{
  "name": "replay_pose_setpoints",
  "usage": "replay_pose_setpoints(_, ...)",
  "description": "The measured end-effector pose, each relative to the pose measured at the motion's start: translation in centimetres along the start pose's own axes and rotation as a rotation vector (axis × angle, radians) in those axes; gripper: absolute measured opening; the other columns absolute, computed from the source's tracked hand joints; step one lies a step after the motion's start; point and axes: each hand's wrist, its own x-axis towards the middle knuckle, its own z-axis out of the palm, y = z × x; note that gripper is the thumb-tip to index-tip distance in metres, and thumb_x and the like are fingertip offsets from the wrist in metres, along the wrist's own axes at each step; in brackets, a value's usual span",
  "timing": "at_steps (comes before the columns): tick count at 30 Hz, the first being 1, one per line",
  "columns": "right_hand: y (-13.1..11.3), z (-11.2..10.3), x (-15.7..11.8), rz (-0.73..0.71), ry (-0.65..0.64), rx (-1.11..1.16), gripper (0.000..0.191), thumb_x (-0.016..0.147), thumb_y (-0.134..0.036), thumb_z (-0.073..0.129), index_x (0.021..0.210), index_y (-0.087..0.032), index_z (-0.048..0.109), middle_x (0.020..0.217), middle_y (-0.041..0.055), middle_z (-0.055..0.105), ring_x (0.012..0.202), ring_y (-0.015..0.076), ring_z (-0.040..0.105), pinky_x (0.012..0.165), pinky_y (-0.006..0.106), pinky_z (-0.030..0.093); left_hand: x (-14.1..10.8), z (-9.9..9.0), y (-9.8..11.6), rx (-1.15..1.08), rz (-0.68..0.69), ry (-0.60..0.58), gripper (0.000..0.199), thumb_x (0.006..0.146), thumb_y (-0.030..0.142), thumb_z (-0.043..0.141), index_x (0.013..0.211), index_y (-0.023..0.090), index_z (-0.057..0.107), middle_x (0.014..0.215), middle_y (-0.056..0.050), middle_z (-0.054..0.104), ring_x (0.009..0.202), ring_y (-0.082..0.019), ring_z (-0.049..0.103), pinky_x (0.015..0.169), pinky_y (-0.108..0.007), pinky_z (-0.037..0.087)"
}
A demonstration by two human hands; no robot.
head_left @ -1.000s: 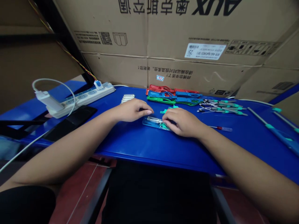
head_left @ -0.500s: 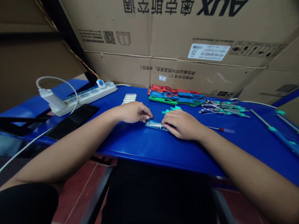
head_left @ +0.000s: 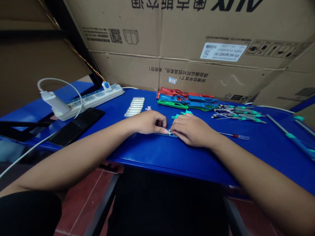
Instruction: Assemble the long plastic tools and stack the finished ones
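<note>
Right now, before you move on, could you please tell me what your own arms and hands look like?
My left hand and right hand are bare, without gloves. My left forearm and right forearm show no sleeve, watch, bracelet or cable.

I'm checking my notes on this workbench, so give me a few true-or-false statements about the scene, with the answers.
1. The left hand and right hand meet over a flat blue piece. True.
2. The right hand holds the red-banded screwdriver. False: it lies on the table, to the right of that hand.
3. The red plastic frames lie nearer the hands than the green frames. False: the green frames are nearer.
4. A row of small tubes lies beyond and to the left of the left hand. True.
5. The power strip is on the floor. False: it lies on the table.
</note>
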Motion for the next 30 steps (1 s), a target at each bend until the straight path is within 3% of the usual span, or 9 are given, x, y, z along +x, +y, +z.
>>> replay_pose_setpoints(5,-0.2,-0.2,0.0,0.012,-0.011,-0.010,0.028,0.100,-0.026,0.046,0.098,-0.016,0.072,0.089,0.0087,0.068,0.085,0.0222,0.056,0.078,0.036,0.036,0.4,0.3,-0.7,-0.140,-0.111,-0.070,0.030,0.079,0.044,0.072,0.093,0.018,0.071,0.074,0.002,0.063,0.066,-0.011,0.057,0.060,-0.021,0.039)
replay_pose_setpoints(11,0.0,-0.7,-1.6,0.022,0.076,-0.015,0.028,0.099,-0.026,0.049,0.111,-0.020,0.074,0.102,0.0090,0.069,0.090,0.0222,0.058,0.079,0.036,0.039,0.4,0.4,-0.7,-0.186,-0.145,-0.073,0.032,0.078,0.047,0.072,0.092,0.018,0.071,0.075,0.002,0.062,0.067,-0.011,0.055,0.062,-0.022,0.038)
replay_pose_setpoints(14,-0.3,-0.6,-1.9,-0.006,0.056,-0.021,0.029,0.098,-0.027,0.050,0.111,-0.021,0.075,0.105,0.0096,0.068,0.091,0.0228,0.058,0.079,0.037,0.040,0.4,0.4,-0.5,-0.186,-0.144,-0.072,0.032,0.079,0.047,0.071,0.091,0.018,0.070,0.073,0.002,0.061,0.066,-0.011,0.054,0.061,-0.022,0.037)
replay_pose_setpoints(19,-0.9,-0.1,-1.7,0.052,0.025,0.076,0.025,0.094,-0.025,0.055,0.107,-0.021,0.076,0.102,0.0090,0.067,0.094,0.0231,0.059,0.082,0.039,0.044,0.2,0.6,-0.3,-0.176,-0.162,-0.057,0.032,0.080,0.048,0.069,0.089,0.017,0.068,0.071,0.002,0.060,0.064,-0.011,0.052,0.059,-0.022,0.036)
replay_pose_setpoints(23,-0.1,-1.0,-2.1,0.094,0.024,0.181,0.026,0.093,-0.026,0.058,0.113,-0.023,0.073,0.109,0.0082,0.066,0.100,0.0230,0.060,0.088,0.041,0.045,0.0,0.8,0.2,-0.135,-0.175,-0.026,0.030,0.082,0.047,0.068,0.089,0.018,0.067,0.076,0.001,0.063,0.068,-0.012,0.055,0.061,-0.024,0.037)
replay_pose_setpoints(26,1.1,-2.3,-2.9,0.177,0.038,0.237,0.021,0.094,-0.027,0.056,0.104,-0.019,0.072,0.101,0.0075,0.068,0.093,0.0204,0.063,0.083,0.036,0.047,0.0,1.1,0.8,-0.055,-0.138,0.017,0.029,0.083,0.047,0.066,0.089,0.018,0.066,0.080,-0.001,0.065,0.071,-0.013,0.055,0.064,-0.025,0.038)
replay_pose_setpoints(30,1.8,-3.1,-4.3,0.220,-0.057,0.258,0.018,0.095,-0.028,0.054,0.092,-0.019,0.070,0.090,0.0050,0.068,0.082,0.0175,0.062,0.074,0.031,0.046,0.2,1.7,1.6,0.005,-0.050,0.051,0.030,0.086,0.048,0.064,0.087,0.018,0.065,0.078,-0.001,0.065,0.073,-0.014,0.054,0.067,-0.026,0.038)
